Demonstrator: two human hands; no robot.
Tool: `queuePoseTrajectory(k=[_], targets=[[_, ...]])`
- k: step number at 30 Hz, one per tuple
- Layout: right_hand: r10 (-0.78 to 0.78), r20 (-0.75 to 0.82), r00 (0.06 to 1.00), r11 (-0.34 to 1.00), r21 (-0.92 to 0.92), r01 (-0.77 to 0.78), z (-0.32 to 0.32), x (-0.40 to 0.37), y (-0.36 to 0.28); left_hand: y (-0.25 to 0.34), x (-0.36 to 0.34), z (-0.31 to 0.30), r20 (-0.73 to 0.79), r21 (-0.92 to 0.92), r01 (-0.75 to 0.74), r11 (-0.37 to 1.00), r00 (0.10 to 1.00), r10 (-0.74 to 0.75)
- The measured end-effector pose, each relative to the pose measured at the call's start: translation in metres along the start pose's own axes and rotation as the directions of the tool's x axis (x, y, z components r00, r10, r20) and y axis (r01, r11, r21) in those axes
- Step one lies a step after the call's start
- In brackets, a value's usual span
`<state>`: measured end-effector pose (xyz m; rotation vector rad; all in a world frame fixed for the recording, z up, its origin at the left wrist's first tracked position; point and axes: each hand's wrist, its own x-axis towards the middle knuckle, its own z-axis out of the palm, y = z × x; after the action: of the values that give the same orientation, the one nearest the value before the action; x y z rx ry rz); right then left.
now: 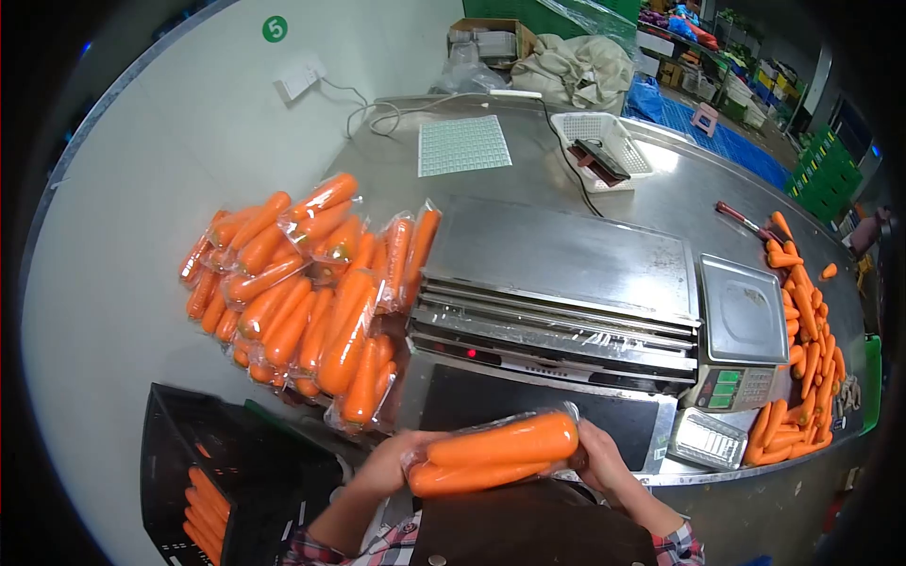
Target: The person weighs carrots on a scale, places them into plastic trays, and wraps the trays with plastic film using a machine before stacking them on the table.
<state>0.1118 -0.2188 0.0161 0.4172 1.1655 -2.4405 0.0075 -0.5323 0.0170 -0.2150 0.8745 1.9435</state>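
Observation:
A clear-wrapped pack of carrots [500, 448] is held level in front of my apron, one hand at each end. My left hand [396, 462] grips its left end, with the fingers partly hidden behind the pack. At the right end, my right hand [596, 457] is closed on the plastic. Just beyond the pack lies the dark plate of a wrapping machine [538, 406], a red light glowing on its front bar. To the left is a heap of wrapped carrot packs [302, 302].
A black crate [189, 424] with carrots inside stands at the lower left. On the right are a weighing scale [746, 307], a small metal tray [708, 440] and a pile of loose carrots [802, 349]. A white basket [604, 141] and a label sheet [463, 145] lie toward the back.

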Motion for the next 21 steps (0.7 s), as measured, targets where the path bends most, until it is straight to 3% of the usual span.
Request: queuePoseTrajectory(k=[2,3,4,6,8,10,11,12,14,17,18,20,21], targets=[[0.074,-0.092,0.993,0.997,-0.006,-0.075,0.013,0.029,-0.009,-0.016,-0.001,-0.002,-0.33,0.3,-0.107,0.948,0.921,0.208],[-0.061,0.071,0.996,0.996,0.064,0.056,0.024,0.039,-0.017,-0.006,-0.006,0.001,-0.387,0.308,-0.192,0.932,0.869,0.307],[-0.207,0.219,0.954,0.972,0.154,0.175,0.036,0.051,-0.026,-0.003,0.001,-0.018,-0.388,0.174,-0.405,0.897,0.81,0.441],[-0.33,0.331,0.884,0.935,0.24,0.26,0.063,0.061,-0.045,0.038,-0.003,-0.016,-0.439,0.091,-0.587,0.804,0.701,0.562],[-0.376,0.301,0.876,0.924,0.047,0.38,0.073,0.062,-0.054,0.08,-0.005,-0.037,-0.421,0.167,-0.739,0.653,0.545,0.725],[-0.304,0.249,0.919,0.942,-0.064,0.329,0.055,0.071,-0.039,0.117,-0.008,-0.082,-0.488,0.247,-0.751,0.612,0.449,0.748],[-0.28,0.187,0.942,0.945,-0.119,0.305,0.042,0.068,-0.031,0.132,-0.012,-0.06,-0.682,0.359,-0.65,0.67,0.308,0.664],[-0.283,0.087,0.955,0.947,-0.132,0.293,0.042,0.061,-0.025,0.149,-0.006,-0.085,-0.656,0.452,-0.609,0.652,0.269,0.706],[-0.211,0.041,0.977,0.948,-0.235,0.215,0.02,0.039,-0.018,0.169,0.001,-0.129,-0.534,0.659,-0.512,0.551,0.198,0.822],[-0.288,-0.17,0.942,0.921,-0.319,0.224,-0.014,-0.015,-0.008,0.184,0.016,-0.164,-0.288,0.942,-0.172,0.289,0.029,0.957],[-0.36,-0.258,0.897,0.895,-0.367,0.253,-0.032,-0.041,-0.007,0.185,0.017,-0.17,-0.199,0.979,-0.045,0.197,-0.03,0.98],[-0.467,-0.523,0.713,0.837,-0.521,0.166,-0.08,-0.091,0.006,0.175,0.015,-0.163,-0.001,0.987,0.161,0.025,-0.152,0.988],[-0.53,-0.598,0.601,0.738,-0.675,-0.021,-0.103,-0.117,0.01,0.169,0.013,-0.156,0.1,0.969,0.244,-0.047,-0.21,0.973]])
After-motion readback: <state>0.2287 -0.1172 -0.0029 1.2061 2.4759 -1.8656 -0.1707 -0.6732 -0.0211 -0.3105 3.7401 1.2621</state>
